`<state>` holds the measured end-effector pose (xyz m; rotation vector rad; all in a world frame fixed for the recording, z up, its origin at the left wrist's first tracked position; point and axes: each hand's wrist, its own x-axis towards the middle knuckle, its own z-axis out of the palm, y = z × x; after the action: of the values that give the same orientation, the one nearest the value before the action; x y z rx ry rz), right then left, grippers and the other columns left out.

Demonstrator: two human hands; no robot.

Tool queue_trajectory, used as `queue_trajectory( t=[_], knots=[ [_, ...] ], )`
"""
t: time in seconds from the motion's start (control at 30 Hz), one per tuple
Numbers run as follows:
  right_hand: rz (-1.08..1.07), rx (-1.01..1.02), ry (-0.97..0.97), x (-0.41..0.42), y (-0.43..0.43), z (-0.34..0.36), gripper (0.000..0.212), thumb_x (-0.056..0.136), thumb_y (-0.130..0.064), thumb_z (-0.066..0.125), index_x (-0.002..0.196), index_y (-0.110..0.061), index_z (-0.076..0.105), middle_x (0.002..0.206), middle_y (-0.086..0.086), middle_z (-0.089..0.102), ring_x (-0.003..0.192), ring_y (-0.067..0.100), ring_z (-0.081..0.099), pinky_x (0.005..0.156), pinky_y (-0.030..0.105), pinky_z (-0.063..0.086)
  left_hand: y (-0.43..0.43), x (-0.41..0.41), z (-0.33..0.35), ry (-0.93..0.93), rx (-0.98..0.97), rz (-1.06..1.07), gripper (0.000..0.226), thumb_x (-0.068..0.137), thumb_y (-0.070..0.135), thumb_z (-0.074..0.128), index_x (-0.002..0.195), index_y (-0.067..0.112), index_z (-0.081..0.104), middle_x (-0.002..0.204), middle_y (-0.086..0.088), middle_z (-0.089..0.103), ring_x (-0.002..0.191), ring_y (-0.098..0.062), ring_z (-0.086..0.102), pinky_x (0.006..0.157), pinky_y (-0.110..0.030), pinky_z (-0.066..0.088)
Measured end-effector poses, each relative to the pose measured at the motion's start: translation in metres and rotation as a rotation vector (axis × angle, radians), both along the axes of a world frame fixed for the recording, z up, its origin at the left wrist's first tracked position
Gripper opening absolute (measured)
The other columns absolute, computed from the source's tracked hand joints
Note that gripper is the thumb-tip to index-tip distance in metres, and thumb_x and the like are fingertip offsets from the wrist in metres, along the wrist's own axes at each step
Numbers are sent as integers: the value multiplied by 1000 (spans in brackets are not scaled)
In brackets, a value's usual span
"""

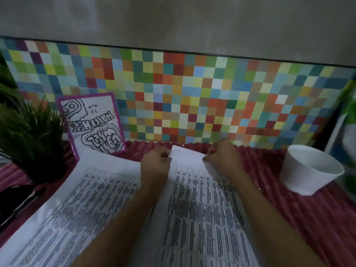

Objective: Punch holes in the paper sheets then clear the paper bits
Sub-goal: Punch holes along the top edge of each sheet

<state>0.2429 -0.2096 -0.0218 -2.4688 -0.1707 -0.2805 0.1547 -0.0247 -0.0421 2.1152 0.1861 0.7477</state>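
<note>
The held sheet (pixel 202 209) lies on the desk (pixel 308 218) at 6 o'clock, running out toward 12. The left hand (pixel 155 164) and right hand (pixel 221 158) pinch its far edge, one near each corner. The second sheet (pixel 77 199) lies just beside it at 8 o'clock (the left forearm hides where the two meet). A potted plant (pixel 32 141) stands at 10 o'clock, with a dark object (pixel 17 201) before it at 9. A drawing card (pixel 94 124) leans at 11 o'clock against the panel (pixel 192 93) standing along the back of the desk. A cup (pixel 308 170) stands at 2 o'clock, apart from the sheets.
</note>
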Motion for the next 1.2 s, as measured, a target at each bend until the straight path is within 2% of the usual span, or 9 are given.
queue_trajectory(
  t=[0.17, 0.3, 0.43, 0.57, 0.73, 0.87, 0.97, 1.1, 1.2],
  knots=[
    [43, -22, -40, -2, 1, 1, 18, 65, -19, 88, 69, -20, 70, 101, 5, 62, 90, 26, 62, 81, 43, 56, 4, 6, -7, -13, -87, -36, 6, 84, 10, 72, 80, 8, 69, 69, 5, 65, 64, -8, 59, 58, -19, 40],
    [56, -35, -37, -4, 0, 4, 12, 70, -15, 84, 74, -19, 73, 100, 2, 59, 99, 28, 58, 86, 46, 53, 3, 8, -8, -19, -105, -44, 9, 85, 15, 73, 81, 11, 66, 71, 5, 65, 65, -7, 60, 59, -19, 41],
    [90, 17, -17, -6, -3, 7, 9, 75, -7, 79, 75, -14, 73, 81, -15, 55, 92, 20, 60, 85, 47, 54, 3, 10, -11, -41, -140, -57, 13, 84, 19, 73, 78, 15, 63, 69, 5, 64, 65, -11, 60, 65, -34, 51],
    [136, 15, -21, -7, -4, 9, 4, 79, -7, 75, 81, -10, 76, 82, -12, 59, 79, 11, 60, 80, 43, 57, 2, 11, -13, -120, -118, -88, 10, 85, 20, 70, 83, 20, 60, 76, 6, 62, 70, -10, 60, 68, -41, 55],
    [170, 26, -20, -8, -5, 14, 6, 82, -6, 72, 85, -8, 77, 84, -8, 60, 73, 1, 54, 77, 32, 51, -2, 9, -11, -147, -215, -207, 26, 92, 23, 68, 117, 16, 66, 109, 4, 68, 93, -6, 67, 80, -27, 58],
    [170, 70, -4, -15, -5, 23, 6, 82, -3, 72, 86, -4, 77, 78, -14, 54, 74, 2, 53, 82, 34, 52, -6, 9, -6, -190, -252, -208, 9, 95, 12, 63, 99, 19, 68, 88, 10, 68, 78, 6, 63, 72, -10, 50],
    [207, 79, -15, -23, -4, 34, 7, 80, -4, 75, 87, -4, 77, 79, -12, 54, 72, 2, 51, 74, 28, 49, -3, 12, -3, -129, -410, -202, 14, 90, 10, 69, 84, 23, 69, 74, 11, 69, 70, 1, 63, 71, -15, 51],
    [250, 161, -15, -25, 19, 43, 25, 69, -13, 85, 92, -11, 74, 94, -8, 50, 83, 6, 50, 82, 29, 47, -2, 15, -1, -85, -614, -248, 8, 85, 6, 73, 90, 12, 76, 79, 6, 75, 76, -5, 69, 76, -19, 55],
    [300, 150, -8, -25, 43, 47, 25, 67, -11, 86, 86, -7, 71, 94, -11, 48, 78, -3, 47, 76, 25, 40, -2, 16, -2, -66, -690, -257, 12, 83, 4, 74, 95, 2, 76, 86, -9, 77, 81, -18, 70, 81, -28, 58]
  ],
)
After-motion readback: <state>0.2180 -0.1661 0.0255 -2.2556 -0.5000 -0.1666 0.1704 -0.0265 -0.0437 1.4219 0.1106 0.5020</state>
